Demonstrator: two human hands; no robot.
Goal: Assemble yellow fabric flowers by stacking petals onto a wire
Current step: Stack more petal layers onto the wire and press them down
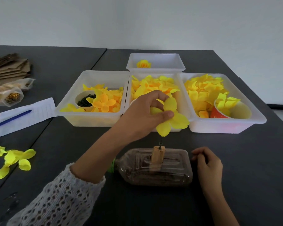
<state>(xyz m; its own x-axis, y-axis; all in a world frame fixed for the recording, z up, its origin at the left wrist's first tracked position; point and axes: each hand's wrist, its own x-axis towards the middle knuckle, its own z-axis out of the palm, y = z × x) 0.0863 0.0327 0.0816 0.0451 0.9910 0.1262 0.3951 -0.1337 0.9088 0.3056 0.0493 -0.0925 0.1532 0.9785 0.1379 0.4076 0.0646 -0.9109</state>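
left hand (142, 115) mid-frame, grip pinching a yellow petal piece (171, 119) just above the wire (161, 143) | right hand (207, 162) lower right, fingers loosely curled, holding nothing, beside the bottle (153, 170) on the tabletop (235, 160)

We seem to be at a small craft workstation: a dark table (235, 193) against a bare pale wall (137, 22). Beyond our hands stand white plastic bins (91, 118) sorted with yellow fabric petals (201, 88). Far left of our left hand lie stacked cardboard (10, 67) and a notepaper sheet (39, 111) with a pen (11, 119).
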